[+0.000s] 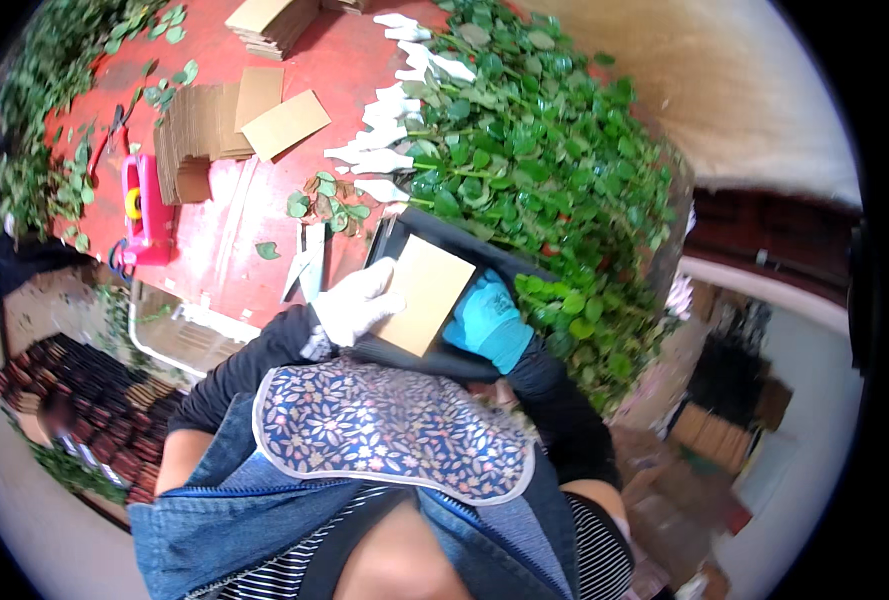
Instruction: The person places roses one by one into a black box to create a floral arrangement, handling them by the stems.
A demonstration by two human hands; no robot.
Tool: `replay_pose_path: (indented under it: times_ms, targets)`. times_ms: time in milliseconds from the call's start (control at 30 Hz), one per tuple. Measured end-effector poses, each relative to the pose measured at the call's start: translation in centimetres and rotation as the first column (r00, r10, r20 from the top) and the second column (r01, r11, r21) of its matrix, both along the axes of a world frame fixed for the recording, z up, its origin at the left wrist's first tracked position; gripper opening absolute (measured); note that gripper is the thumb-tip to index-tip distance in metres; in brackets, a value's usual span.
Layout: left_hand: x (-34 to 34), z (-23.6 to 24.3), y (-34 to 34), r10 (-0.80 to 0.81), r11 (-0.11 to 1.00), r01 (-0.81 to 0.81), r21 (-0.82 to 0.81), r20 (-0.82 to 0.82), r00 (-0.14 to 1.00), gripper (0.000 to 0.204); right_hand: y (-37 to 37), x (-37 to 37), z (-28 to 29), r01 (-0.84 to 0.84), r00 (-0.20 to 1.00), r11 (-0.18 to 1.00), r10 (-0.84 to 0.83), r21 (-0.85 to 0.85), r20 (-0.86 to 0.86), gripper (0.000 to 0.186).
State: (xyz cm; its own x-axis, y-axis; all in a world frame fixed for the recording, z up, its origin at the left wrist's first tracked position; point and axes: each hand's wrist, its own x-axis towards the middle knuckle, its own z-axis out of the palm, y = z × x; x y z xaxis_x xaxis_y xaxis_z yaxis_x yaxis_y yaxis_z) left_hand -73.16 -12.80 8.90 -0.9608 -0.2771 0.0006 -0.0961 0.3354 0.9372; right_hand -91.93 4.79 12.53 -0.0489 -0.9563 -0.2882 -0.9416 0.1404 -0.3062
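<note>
My left hand (pixel 354 305), in a white glove, grips the left edge of a tan cardboard piece (pixel 424 296), with the thumb over its face. At the cardboard's right edge is my right hand (pixel 489 322), in a blue glove, its fingers curled and partly hidden. The cardboard is tilted above a black tray (pixel 392 238) at the table's near edge. Leafy green stems (pixel 544 150) are heaped beyond and to the right of the tray, several with white sleeves (pixel 379 160) on their left ends.
On the red table (pixel 229 240) lie stacked cardboard pieces (pixel 189 135), a pink tape dispenser (pixel 144 215), red-handled pruners (pixel 109 140) and a pale-bladed tool (pixel 307 262). More cardboard (pixel 272 25) sits at the far edge. Dark stacked items (pixel 84 410) stand low at the left.
</note>
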Motion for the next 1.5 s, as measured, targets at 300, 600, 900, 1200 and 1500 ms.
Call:
replay_pose_path:
  times_ms: [300, 600, 900, 1200, 1500]
  targets:
    - [-3.4, -2.8, 1.6, 0.074, 0.966, -0.178, 0.186, 0.461, 0.884, 0.036, -1.2, -0.7, 5.9, 0.200, 0.980, 0.954, -0.191, 0.222, -0.059, 0.055]
    - [-2.5, 0.2, 1.1, 0.090, 0.980, -0.004, -0.199, 0.425, 0.901, 0.035, -2.0, 2.4, 1.4, 0.063, 0.998, 0.987, -0.058, 0.146, -0.040, 0.085]
    - [-0.9, -0.6, 0.5, 0.270, 0.940, -0.177, -0.291, 0.316, 0.910, 0.027, -2.0, 2.2, 1.9, 0.001, 1.000, 0.994, 0.000, 0.110, -0.014, 0.086]
    - [-2.5, 3.1, 0.0, -0.147, 0.890, 0.266, -0.370, 0.319, 0.936, 0.068, -2.2, 2.9, 1.7, 0.006, 0.987, 0.977, 0.028, 0.214, -0.157, 0.081]
    - [-4.1, 3.4, 1.7, -0.085, 0.876, 0.341, -0.340, 0.588, 0.805, 0.051, -3.3, 3.6, 4.3, 0.035, 0.991, 0.954, 0.004, 0.297, -0.131, 0.068]
